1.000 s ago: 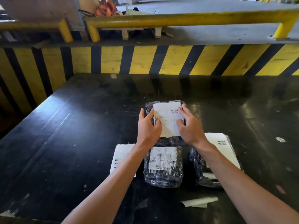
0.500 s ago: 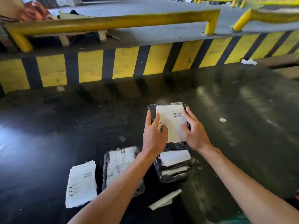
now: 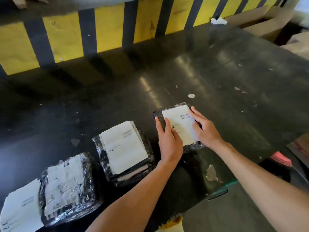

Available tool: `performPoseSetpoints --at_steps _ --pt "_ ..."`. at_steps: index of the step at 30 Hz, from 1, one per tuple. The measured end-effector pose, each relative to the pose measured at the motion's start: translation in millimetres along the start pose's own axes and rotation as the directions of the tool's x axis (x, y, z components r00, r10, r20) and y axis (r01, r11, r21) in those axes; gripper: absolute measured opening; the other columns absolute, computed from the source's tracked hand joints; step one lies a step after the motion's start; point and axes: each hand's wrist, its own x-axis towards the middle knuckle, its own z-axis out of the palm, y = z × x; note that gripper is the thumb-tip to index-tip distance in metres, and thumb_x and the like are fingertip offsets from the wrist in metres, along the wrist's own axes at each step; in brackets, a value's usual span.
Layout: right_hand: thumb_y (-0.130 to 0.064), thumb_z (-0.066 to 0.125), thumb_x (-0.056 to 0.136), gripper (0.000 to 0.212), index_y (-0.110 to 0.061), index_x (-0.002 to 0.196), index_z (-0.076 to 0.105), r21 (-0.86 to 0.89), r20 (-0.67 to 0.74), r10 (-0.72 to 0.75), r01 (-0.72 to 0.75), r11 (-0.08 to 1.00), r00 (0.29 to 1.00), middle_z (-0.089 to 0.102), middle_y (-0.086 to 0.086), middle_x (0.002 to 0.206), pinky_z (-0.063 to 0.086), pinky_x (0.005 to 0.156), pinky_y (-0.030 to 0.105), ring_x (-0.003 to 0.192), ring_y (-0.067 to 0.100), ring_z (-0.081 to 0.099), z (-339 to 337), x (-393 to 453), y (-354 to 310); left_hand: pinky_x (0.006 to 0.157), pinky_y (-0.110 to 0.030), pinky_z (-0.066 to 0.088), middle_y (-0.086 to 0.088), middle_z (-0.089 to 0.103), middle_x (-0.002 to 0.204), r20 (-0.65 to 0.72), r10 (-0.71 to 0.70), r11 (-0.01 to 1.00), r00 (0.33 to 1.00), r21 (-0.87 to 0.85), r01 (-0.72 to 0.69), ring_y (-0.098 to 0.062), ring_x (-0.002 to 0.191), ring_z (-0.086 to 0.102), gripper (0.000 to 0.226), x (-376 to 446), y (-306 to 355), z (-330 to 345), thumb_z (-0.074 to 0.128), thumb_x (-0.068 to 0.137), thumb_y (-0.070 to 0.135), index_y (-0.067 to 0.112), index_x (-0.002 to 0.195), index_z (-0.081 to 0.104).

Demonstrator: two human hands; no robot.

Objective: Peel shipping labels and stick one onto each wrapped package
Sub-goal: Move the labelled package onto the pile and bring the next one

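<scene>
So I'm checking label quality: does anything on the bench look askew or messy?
The middle stack looks untidy: its packages are fanned out, not squared. The table carries stuck paper scraps. The label under both hands looks flat.

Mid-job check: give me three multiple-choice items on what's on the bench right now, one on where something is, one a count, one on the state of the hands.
1. Where does the loose stack of labels lie?
A. at the near left of the black table
B. on the far right package
C. against the striped wall

2. How many wrapped packages are in view?
A. one
B. three
C. five

3. What are the hands doing?
A. both lifted clear of the table
B. both flat on the label of the far right package
C. one holds a knife

Answers:
1 A: the white sheets sit beside the left package.
2 B: the left one, the middle package and the far right one.
3 B: the left hand and right hand press the label's two sides with open fingers.
</scene>
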Motion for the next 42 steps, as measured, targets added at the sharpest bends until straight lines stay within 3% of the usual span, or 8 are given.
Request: performPoseSetpoints --at_steps 6,8,13,20,23,27,34,42 --pt "-0.015 0.045 0.101 0.052 -0.028 0.15 0.038 0.022 0.112 0.027 -0.03 0.999 0.993 0.022 -0.024 0.16 0.043 0.051 0.015 0.097 0.007 0.067 19 4 51 0.111 -0.003 0.011 0.002 -0.002 0.166 -0.084 -0.065 0.997 0.994 0.046 0.069 -0.002 0.146 0.002 0.053 -7 -41 38 0.042 0.104 0.008 0.013 0.154 0.027" --pt "-0.017 0.044 0.102 0.052 -0.029 0.152 0.035 0.014 0.142 0.035 -0.038 0.999 0.989 0.018 -0.023 0.161 0.044 0.056 0.01 0.112 0.002 0.061 28 6 55 0.107 0.001 0.01 -0.002 -0.002 0.166 -0.105 -0.055 0.994 0.993 0.093 0.064 -0.008 0.148 0.006 0.051 -5 -55 42 0.042 0.104 0.011 0.011 0.153 0.028" --pt "-0.025 0.04 0.103 0.052 -0.032 0.154 0.027 -0.094 0.184 0.025 -0.008 0.996 0.983 0.009 -0.024 0.162 0.05 0.082 0.016 0.144 0.007 0.032 42 17 65 0.118 -0.042 0.034 0.004 -0.018 0.165 -0.063 -0.114 0.973 0.992 0.195 0.124 -0.022 0.153 0.012 0.056 4 -80 49 0.036 0.106 0.023 0.019 0.157 0.014" --pt "-0.018 0.041 0.101 0.055 -0.029 0.153 0.028 -0.201 0.269 0.11 -0.056 0.978 0.957 0.009 -0.023 0.162 0.033 0.114 0.033 0.148 0.005 0.02 32 21 56 0.124 -0.045 0.001 -0.004 -0.034 0.159 0.139 -0.389 0.903 0.911 0.251 0.348 -0.027 0.15 -0.023 0.07 6 -45 38 0.038 0.102 0.014 0.021 0.158 -0.003" --pt "-0.011 0.049 0.096 0.055 -0.022 0.149 0.04 -0.206 0.201 0.152 -0.11 0.972 0.968 0.025 -0.006 0.162 0.024 0.116 0.031 0.148 0.014 0.025 23 32 29 0.122 -0.04 0.01 -0.009 -0.004 0.166 0.246 -0.291 0.954 0.925 0.152 0.26 -0.027 0.153 -0.004 0.063 1 -7 16 0.042 0.099 0.011 0.019 0.157 0.017" --pt "-0.018 0.047 0.095 0.048 -0.019 0.143 0.048 -0.155 0.049 0.113 -0.104 0.982 0.992 0.046 0.005 0.151 0.039 0.106 0.03 0.136 0.022 0.044 20 41 -36 0.1 -0.039 0.051 0.003 0.066 0.128 0.048 -0.037 0.996 0.998 -0.076 0.041 -0.017 0.115 0.063 0.037 -4 43 -39 0.048 0.099 0.018 0.023 0.135 0.054" --pt "-0.022 0.043 0.099 0.045 -0.014 0.143 0.047 -0.082 0.055 -0.078 0.082 0.993 0.995 0.044 0.006 0.151 0.028 0.108 0.027 0.14 0.02 0.038 83 15 -152 0.096 -0.025 0.051 0.001 0.066 0.129 -0.22 0.266 0.964 0.938 0.071 -0.257 -0.01 0.114 0.061 0.033 -16 33 -181 0.049 0.1 0.013 0.018 0.131 0.06" --pt "-0.027 0.047 0.101 0.045 -0.021 0.145 0.045 -0.071 0.315 -0.293 0.331 0.941 0.903 0.032 0.003 0.159 0.02 0.115 0.027 0.146 0.018 0.028 225 -59 -233 0.09 -0.017 0.047 0.003 0.064 0.126 -0.423 0.076 0.981 0.903 0.195 0.009 -0.009 0.107 0.062 0.035 -88 -101 -342 0.051 0.098 0.008 0.019 0.129 0.063"
